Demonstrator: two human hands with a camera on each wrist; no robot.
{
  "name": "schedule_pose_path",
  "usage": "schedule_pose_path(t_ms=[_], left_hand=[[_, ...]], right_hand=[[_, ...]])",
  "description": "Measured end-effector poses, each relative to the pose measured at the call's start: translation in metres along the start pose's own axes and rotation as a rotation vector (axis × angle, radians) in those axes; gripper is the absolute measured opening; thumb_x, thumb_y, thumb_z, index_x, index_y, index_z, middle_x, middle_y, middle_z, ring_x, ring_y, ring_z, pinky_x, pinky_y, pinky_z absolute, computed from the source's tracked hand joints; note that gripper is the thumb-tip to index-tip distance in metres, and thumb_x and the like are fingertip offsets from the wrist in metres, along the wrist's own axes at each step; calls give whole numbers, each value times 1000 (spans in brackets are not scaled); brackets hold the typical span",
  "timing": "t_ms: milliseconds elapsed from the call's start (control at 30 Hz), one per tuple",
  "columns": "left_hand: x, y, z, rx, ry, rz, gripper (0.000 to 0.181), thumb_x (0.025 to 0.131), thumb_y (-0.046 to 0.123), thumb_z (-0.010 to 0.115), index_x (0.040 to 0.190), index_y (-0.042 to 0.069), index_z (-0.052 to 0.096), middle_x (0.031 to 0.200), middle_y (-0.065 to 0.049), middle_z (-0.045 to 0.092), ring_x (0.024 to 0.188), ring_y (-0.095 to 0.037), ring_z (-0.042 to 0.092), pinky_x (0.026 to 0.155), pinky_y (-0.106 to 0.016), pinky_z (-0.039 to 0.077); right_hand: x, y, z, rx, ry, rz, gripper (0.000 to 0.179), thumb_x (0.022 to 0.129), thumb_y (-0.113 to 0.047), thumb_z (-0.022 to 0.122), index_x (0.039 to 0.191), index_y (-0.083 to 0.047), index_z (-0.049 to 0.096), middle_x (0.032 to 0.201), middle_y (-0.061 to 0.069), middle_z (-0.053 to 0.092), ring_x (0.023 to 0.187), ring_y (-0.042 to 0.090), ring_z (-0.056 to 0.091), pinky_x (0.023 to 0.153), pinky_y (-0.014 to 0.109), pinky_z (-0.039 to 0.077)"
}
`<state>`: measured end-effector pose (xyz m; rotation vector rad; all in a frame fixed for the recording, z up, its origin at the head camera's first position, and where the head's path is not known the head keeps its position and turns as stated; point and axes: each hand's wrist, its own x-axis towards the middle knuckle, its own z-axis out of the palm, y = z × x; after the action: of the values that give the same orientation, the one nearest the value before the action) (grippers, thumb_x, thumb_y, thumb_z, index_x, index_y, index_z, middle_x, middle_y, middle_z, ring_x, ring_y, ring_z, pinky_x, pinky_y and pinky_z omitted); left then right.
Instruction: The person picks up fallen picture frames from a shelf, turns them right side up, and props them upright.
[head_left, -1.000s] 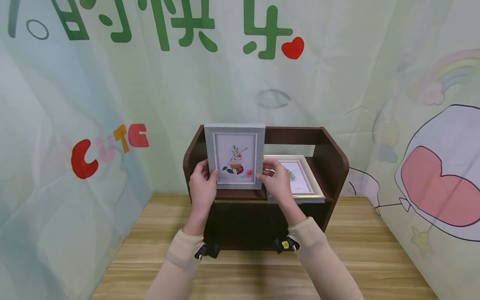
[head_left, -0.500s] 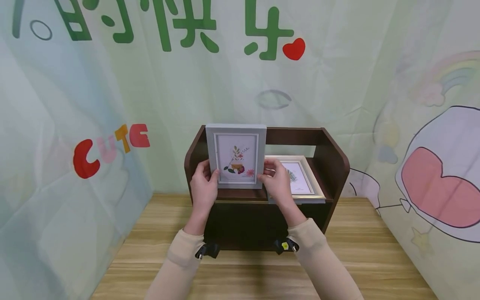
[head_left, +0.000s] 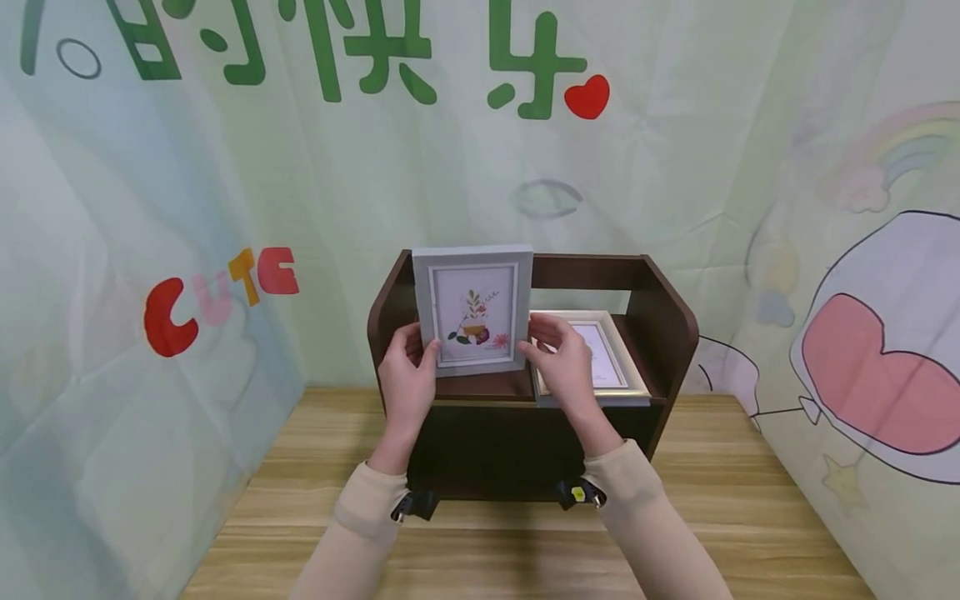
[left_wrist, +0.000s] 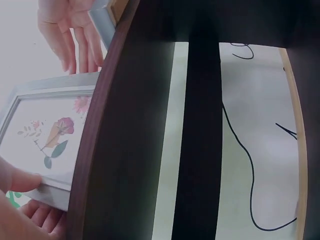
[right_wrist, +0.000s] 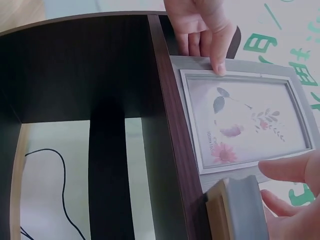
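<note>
A grey picture frame (head_left: 474,315) with a flower print stands slightly tilted at the left of the shelf's upper board. My left hand (head_left: 407,375) grips its left edge, thumb on the front and fingers curled behind, as the left wrist view also shows. At the opposite edge is my right hand (head_left: 561,358), its fingers extended (left_wrist: 82,47) and tips right at the border. In the right wrist view the right thumb (right_wrist: 287,167) overlaps the border. A second, gold-and-silver picture frame (head_left: 617,354) lies face up on the board, partly hidden by the right hand.
The dark brown shelf (head_left: 678,321) stands on a wood-grain table (head_left: 712,483), with side panels at both ends and an open lower compartment. Close behind hangs a printed cloth backdrop (head_left: 660,167). A thin black cable (left_wrist: 252,185) shows through the shelf's back opening.
The upright frame's lower right corner has risen slightly, so the frame tilts a little. My right hand has shifted slightly right and its fingers have straightened. The left hand keeps its grip.
</note>
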<state>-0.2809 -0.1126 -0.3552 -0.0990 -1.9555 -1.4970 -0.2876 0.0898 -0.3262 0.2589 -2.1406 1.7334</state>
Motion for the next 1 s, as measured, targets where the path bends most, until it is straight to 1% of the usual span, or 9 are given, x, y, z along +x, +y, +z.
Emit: schedule_pose_path(t_ms=[167, 267, 467, 567, 700, 800, 867, 1000], left_hand=[[-3, -2, 1, 9, 35, 29, 30, 89, 18, 66, 115, 3, 60, 107, -15, 65, 97, -25, 63, 85, -41, 53], [-5, -3, 2, 23, 61, 62, 30, 87, 17, 69, 112, 2, 62, 104, -14, 65, 94, -25, 64, 82, -41, 53], [-11, -5, 5, 85, 96, 141, 31, 82, 15, 74, 109, 2, 64, 100, -13, 64, 90, -26, 64, 79, -41, 54], [-14, -5, 7, 88, 115, 168, 30, 81, 16, 75, 106, 2, 65, 98, -13, 64, 88, -25, 65, 78, -41, 54], [-18, -4, 11, 59, 147, 206, 29, 79, 16, 77, 102, 2, 67, 96, -13, 66, 86, -26, 66, 76, -42, 55], [-20, -6, 15, 40, 184, 237, 29, 76, 15, 79, 99, 1, 68, 93, -12, 66, 83, -25, 66, 73, -41, 55], [-21, -7, 19, 31, 211, 249, 28, 75, 15, 80, 97, 2, 69, 91, -11, 66, 81, -24, 65, 72, -38, 54], [-24, -9, 25, 9, 260, 277, 26, 74, 16, 81, 93, 3, 70, 86, -10, 66, 78, -22, 64, 70, -32, 52]], right_hand=[[0, 0, -5, -47, 12, -38, 42, 83, -9, 72, 122, -1, 60, 123, 16, 63, 115, 26, 61, 98, 39, 48], [0, -1, -7, -42, 26, -58, 42, 83, -9, 72, 122, -1, 60, 123, 16, 63, 115, 26, 60, 99, 38, 48], [2, -5, -13, -5, 50, -101, 42, 82, -8, 73, 122, -1, 60, 123, 17, 63, 117, 26, 59, 100, 35, 46], [-2, -18, -15, -3, 55, -120, 42, 83, -4, 71, 122, 4, 59, 124, 22, 61, 118, 30, 58, 101, 38, 46], [-11, -39, -17, -9, 55, -137, 42, 83, 1, 68, 122, 11, 56, 124, 27, 59, 119, 36, 56, 102, 44, 44], [-12, -46, -18, -11, 52, -149, 42, 84, 1, 68, 122, 12, 55, 124, 29, 58, 119, 37, 56, 102, 45, 44], [-10, -43, -17, -4, 49, -154, 43, 84, 0, 68, 123, 11, 55, 124, 28, 58, 119, 36, 56, 102, 43, 44], [1, -28, -17, 1, 53, -170, 43, 83, -5, 70, 124, 4, 57, 124, 21, 60, 119, 30, 57, 102, 39, 45]])
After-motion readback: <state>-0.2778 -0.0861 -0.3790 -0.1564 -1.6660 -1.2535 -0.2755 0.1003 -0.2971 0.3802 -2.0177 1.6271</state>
